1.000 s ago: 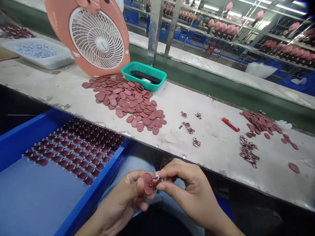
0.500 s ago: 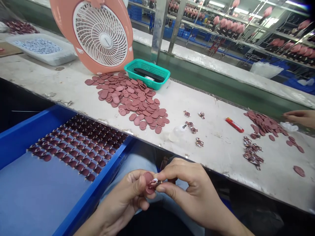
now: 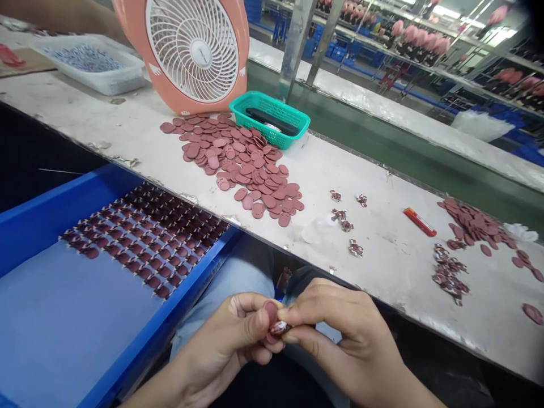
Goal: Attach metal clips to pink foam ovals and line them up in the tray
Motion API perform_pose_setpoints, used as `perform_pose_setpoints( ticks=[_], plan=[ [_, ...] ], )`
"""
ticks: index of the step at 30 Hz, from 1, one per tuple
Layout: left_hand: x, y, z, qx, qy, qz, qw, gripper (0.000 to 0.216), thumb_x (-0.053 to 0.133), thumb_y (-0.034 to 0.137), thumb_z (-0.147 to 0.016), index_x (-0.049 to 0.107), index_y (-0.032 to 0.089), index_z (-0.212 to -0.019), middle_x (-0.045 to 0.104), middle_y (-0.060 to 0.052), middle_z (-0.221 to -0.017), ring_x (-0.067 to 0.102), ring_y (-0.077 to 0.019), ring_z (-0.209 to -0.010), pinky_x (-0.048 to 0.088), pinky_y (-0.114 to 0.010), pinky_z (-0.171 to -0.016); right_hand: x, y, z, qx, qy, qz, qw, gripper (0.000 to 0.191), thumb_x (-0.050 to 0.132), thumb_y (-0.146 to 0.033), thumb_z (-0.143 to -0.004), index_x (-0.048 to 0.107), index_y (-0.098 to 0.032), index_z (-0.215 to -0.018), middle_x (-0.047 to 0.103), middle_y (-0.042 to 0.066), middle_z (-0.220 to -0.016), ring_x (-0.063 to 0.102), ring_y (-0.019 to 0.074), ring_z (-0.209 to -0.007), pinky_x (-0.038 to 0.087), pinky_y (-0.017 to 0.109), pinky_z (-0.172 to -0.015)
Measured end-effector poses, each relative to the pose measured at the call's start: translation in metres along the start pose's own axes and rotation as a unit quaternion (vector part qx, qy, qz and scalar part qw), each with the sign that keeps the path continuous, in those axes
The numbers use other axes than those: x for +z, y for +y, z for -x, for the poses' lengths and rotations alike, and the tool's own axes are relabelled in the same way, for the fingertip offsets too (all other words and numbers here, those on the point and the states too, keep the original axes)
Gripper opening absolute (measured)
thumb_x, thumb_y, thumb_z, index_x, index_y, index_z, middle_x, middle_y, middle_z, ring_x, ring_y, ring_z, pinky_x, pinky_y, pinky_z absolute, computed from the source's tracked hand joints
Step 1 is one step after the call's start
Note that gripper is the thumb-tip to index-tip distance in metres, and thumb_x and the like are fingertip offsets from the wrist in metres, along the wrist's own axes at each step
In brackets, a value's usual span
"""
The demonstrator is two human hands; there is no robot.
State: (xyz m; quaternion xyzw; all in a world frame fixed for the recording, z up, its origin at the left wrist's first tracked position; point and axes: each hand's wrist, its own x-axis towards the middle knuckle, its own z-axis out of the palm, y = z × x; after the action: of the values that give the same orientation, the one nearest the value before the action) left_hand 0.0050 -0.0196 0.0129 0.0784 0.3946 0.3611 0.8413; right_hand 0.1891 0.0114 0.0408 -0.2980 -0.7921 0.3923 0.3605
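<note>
Just above my lap, my left hand (image 3: 229, 340) holds a reddish-brown oval disc (image 3: 270, 310) between thumb and fingers. My right hand (image 3: 348, 326) pinches a small brown-and-white figure piece (image 3: 279, 327) against the disc's face; fingertips partly cover both. Nearest on the bench lie several similar small figure pieces (image 3: 356, 247) and a whitish, see-through bottle (image 3: 313, 231). A broad heap of oval discs (image 3: 255, 170) spreads behind them. Rows of discs with small pieces on them (image 3: 148, 243) fill the far part of a blue tray (image 3: 204, 277) to my left.
A pink fan (image 3: 202, 54) and a green basket (image 3: 272, 122) with a black object stand at the back. On the right are a red marker-like stick (image 3: 420, 221) and another disc pile (image 3: 476, 221). Another person's arm (image 3: 72, 20) reaches over a white tub (image 3: 106, 82).
The view has swung slightly left. Another person's arm has appeared at upper left, and the hand at the right edge has left view. The figure piece appears closer against the disc.
</note>
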Motion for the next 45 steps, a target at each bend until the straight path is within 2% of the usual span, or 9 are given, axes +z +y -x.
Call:
perform_pose_setpoints(
  ticks=[5, 10, 15, 18, 21, 24, 29, 33, 45],
  plan=[
    [-0.003, -0.001, 0.0, -0.001, -0.02, 0.003, 1.0, 0.036, 0.094, 0.046, -0.053, 0.077, 0.017, -0.068, 0.068, 0.001, -0.059, 0.059, -0.0066, -0.054, 0.045, -0.014, -0.051, 0.002, -0.002, -0.001, -0.024, -0.008, 0.001, 1.0, 0.014, 0.069, -0.007, -0.088, 0.07, -0.014, -0.1, 0.077, 0.003, -0.082, 0.07, 0.0109, -0.072, 0.054, 0.023, -0.071],
    [-0.009, -0.01, -0.001, 0.04, -0.059, 0.0, 0.997, 0.035, 0.093, 0.047, -0.055, 0.078, 0.018, -0.068, 0.069, 0.0, -0.058, 0.057, -0.0072, -0.052, 0.042, -0.014, -0.049, 0.001, -0.007, 0.001, -0.043, -0.023, 0.004, 0.999, 0.016, 0.068, -0.005, -0.088, 0.068, -0.012, -0.102, 0.078, 0.006, -0.086, 0.072, 0.0111, -0.078, 0.055, 0.022, -0.074],
    [-0.005, -0.003, 0.005, 0.046, -0.082, -0.02, 0.995, 0.036, 0.094, 0.047, -0.051, 0.079, 0.019, -0.067, 0.067, 0.0, -0.055, 0.056, -0.009, -0.051, 0.042, -0.017, -0.05, -0.002, -0.012, 0.005, -0.051, -0.049, 0.027, 0.997, 0.022, 0.067, -0.007, -0.09, 0.067, -0.016, -0.11, 0.078, 0.004, -0.093, 0.073, 0.0124, -0.084, 0.057, 0.024, -0.076],
    [-0.006, 0.0, 0.005, 0.028, -0.096, -0.022, 0.995, 0.035, 0.093, 0.047, -0.052, 0.079, 0.02, -0.069, 0.066, 0.001, -0.055, 0.056, -0.0096, -0.051, 0.041, -0.017, -0.048, -0.002, -0.012, 0.008, -0.067, -0.013, 0.06, 0.996, 0.033, 0.072, -0.016, -0.088, 0.064, -0.02, -0.12, 0.074, 0.005, -0.102, 0.072, 0.0144, -0.088, 0.059, 0.025, -0.076],
    [-0.009, -0.003, 0.002, 0.026, -0.096, -0.006, 0.995, 0.036, 0.092, 0.049, -0.054, 0.077, 0.021, -0.07, 0.064, 0.002, -0.058, 0.054, -0.0084, -0.05, 0.041, -0.015, -0.045, -0.002, -0.008, 0.007, -0.043, 0.023, 0.071, 0.996, 0.041, 0.071, -0.03, -0.09, 0.062, -0.021, -0.129, 0.069, 0.007, -0.104, 0.068, 0.0149, -0.091, 0.059, 0.024, -0.077],
    [-0.012, -0.007, -0.001, 0.017, -0.097, 0.001, 0.995, 0.034, 0.09, 0.05, -0.06, 0.078, 0.02, -0.07, 0.062, 0.001, -0.059, 0.054, -0.008, -0.052, 0.044, -0.014, -0.045, -0.001, -0.005, 0.004, -0.024, -0.004, 0.045, 0.999, 0.029, 0.063, -0.033, -0.096, 0.068, -0.019, -0.12, 0.066, 0.003, -0.089, 0.065, 0.0101, -0.078, 0.057, 0.019, -0.071],
    [-0.012, -0.008, -0.003, 0.004, -0.076, 0.017, 0.997, 0.037, 0.091, 0.05, -0.057, 0.077, 0.017, -0.067, 0.059, 0.002, -0.057, 0.054, -0.0072, -0.051, 0.045, -0.012, -0.045, 0.001, 0.0, 0.003, 0.016, -0.015, 0.006, 1.0, 0.015, 0.068, -0.028, -0.093, 0.075, -0.023, -0.105, 0.063, 0.001, -0.087, 0.064, 0.0085, -0.075, 0.055, 0.017, -0.067],
    [-0.012, -0.009, -0.003, -0.016, -0.057, 0.021, 0.998, 0.038, 0.091, 0.049, -0.058, 0.075, 0.015, -0.065, 0.059, 0.001, -0.057, 0.053, -0.0071, -0.05, 0.045, -0.012, -0.045, 0.002, 0.0, 0.002, 0.016, -0.019, -0.008, 1.0, 0.015, 0.07, -0.026, -0.092, 0.076, -0.022, -0.104, 0.066, 0.003, -0.083, 0.066, 0.0099, -0.072, 0.055, 0.019, -0.064],
    [-0.013, -0.01, -0.002, -0.009, -0.052, 0.029, 0.998, 0.034, 0.091, 0.046, -0.059, 0.076, 0.016, -0.067, 0.058, 0.002, -0.056, 0.053, -0.0071, -0.05, 0.045, -0.013, -0.045, 0.003, 0.003, -0.003, -0.008, -0.011, -0.019, 1.0, 0.016, 0.068, -0.028, -0.093, 0.077, -0.023, -0.105, 0.068, 0.002, -0.076, 0.066, 0.011, -0.069, 0.056, 0.021, -0.062]
  ],
)
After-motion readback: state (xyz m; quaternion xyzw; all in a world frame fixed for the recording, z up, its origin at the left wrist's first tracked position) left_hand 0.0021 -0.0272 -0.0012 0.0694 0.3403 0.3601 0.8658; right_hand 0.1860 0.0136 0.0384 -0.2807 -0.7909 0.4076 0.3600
